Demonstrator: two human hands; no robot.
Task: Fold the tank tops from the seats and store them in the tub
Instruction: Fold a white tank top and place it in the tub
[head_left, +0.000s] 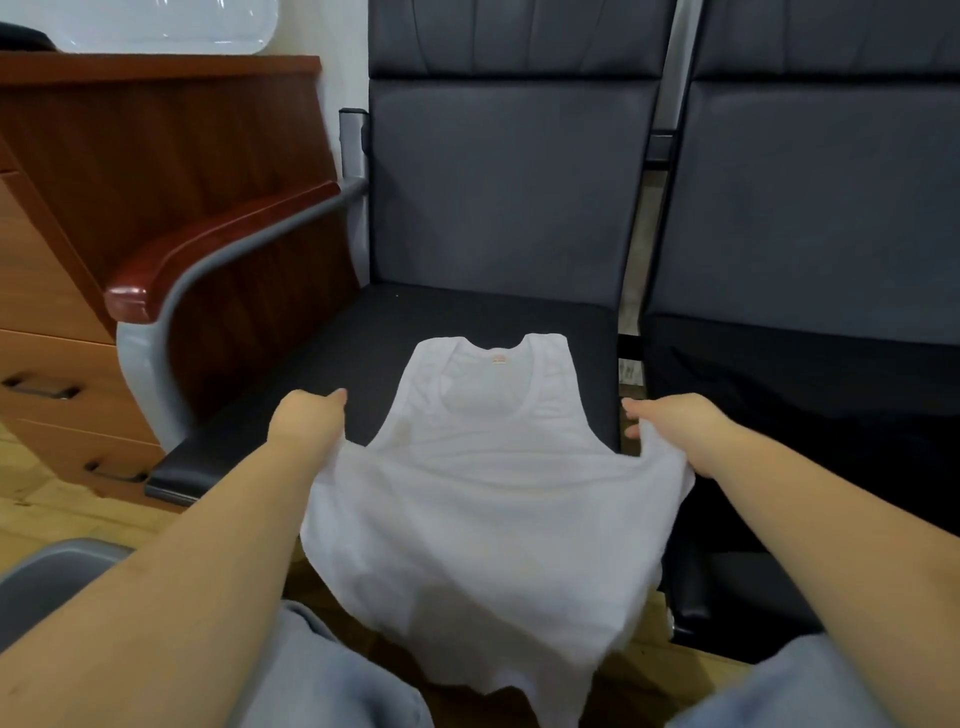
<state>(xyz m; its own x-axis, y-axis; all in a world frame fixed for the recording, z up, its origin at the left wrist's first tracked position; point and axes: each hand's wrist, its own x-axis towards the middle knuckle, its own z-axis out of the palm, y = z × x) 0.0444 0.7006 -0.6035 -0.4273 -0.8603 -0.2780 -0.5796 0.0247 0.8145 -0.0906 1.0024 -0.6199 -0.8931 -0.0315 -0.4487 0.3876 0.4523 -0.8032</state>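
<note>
The dark padded seat (363, 338) carries my white cotton tank top (483, 467), straps far, hem hanging off the near edge. My left hand (306, 421) and right hand (670, 421) pinch its sides; I'm spreading it, and folding should follow.

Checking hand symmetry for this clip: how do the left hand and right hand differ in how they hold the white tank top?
The left hand grips the tank top's left side, over the seat; the right hand grips its right side, near the gap between seats. The left hand's fingers are hidden; the right hand's fingertips show. Both hold the fabric at underarm level.
</note>
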